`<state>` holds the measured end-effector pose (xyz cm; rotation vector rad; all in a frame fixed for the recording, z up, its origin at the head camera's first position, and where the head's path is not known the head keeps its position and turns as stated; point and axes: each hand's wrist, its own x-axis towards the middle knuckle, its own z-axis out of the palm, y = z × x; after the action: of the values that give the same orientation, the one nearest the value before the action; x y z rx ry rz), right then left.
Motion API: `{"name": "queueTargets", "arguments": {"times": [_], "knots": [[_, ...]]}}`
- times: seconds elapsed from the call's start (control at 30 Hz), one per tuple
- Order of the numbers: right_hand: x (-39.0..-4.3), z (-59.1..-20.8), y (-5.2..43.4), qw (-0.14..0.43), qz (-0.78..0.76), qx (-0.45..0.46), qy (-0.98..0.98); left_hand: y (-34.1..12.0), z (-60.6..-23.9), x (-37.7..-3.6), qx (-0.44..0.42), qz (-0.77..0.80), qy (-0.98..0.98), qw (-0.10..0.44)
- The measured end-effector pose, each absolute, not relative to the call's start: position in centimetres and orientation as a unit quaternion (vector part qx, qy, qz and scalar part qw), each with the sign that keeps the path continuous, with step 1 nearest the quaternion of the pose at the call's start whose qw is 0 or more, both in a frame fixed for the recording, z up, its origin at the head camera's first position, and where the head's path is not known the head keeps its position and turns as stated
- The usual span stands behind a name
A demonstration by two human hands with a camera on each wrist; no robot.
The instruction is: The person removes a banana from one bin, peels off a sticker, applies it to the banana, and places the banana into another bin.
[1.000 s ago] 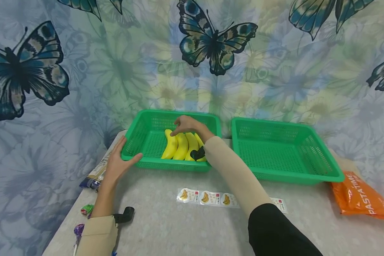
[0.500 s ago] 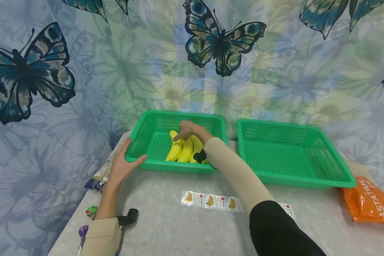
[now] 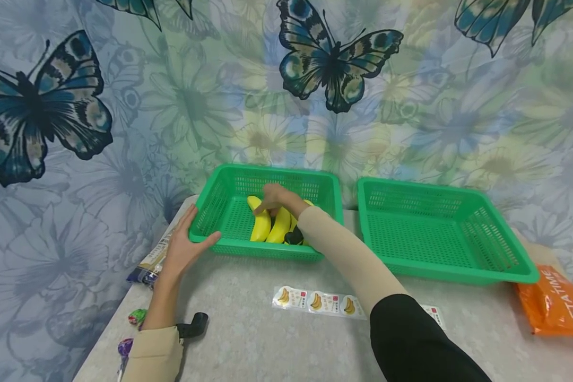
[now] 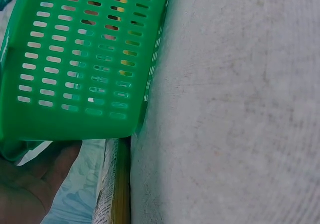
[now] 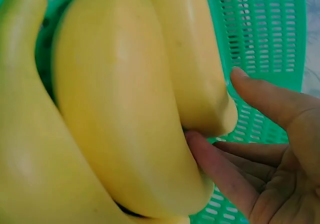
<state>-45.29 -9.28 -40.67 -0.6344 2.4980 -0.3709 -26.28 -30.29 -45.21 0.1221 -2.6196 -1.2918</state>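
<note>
1. Resting at the corner of the left green basket (image 3: 262,250), the left hand (image 3: 183,244) is spread wide; press lightly to steady it.
2. The leftmost yellow banana (image 3: 261,227) lies inside.
3. At its far end, the right hand (image 3: 275,195) has thumb and finger apart, not squeezing; pinch softly.

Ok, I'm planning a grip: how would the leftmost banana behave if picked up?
The leftmost banana probably stays stiff, since its outline shows no visible dents. Its smooth skin may make it a little slippery. Being bent, it would likely rock rather than roll far.
</note>
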Motion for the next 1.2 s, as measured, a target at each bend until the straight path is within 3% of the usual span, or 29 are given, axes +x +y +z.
{"name": "queueTargets", "arguments": {"times": [0.4, 0.67, 1.2], "knots": [[-45.3, -41.6, -8.8, 0.263, -0.101, -0.230, 0.931, -29.6, -45.6, -26.6, 0.039, -0.448, -0.887, 0.102], [-44.9, -42.5, -8.2, 0.222, -0.121, -0.219, 0.942, -29.4, -46.2, -26.3, 0.037, -0.445, -0.889, 0.102], [-44.7, -37.7, -6.5, 0.170, -0.196, -0.188, 0.947, -30.2, -45.4, -26.4, 0.046, -0.436, -0.891, 0.117]]}}
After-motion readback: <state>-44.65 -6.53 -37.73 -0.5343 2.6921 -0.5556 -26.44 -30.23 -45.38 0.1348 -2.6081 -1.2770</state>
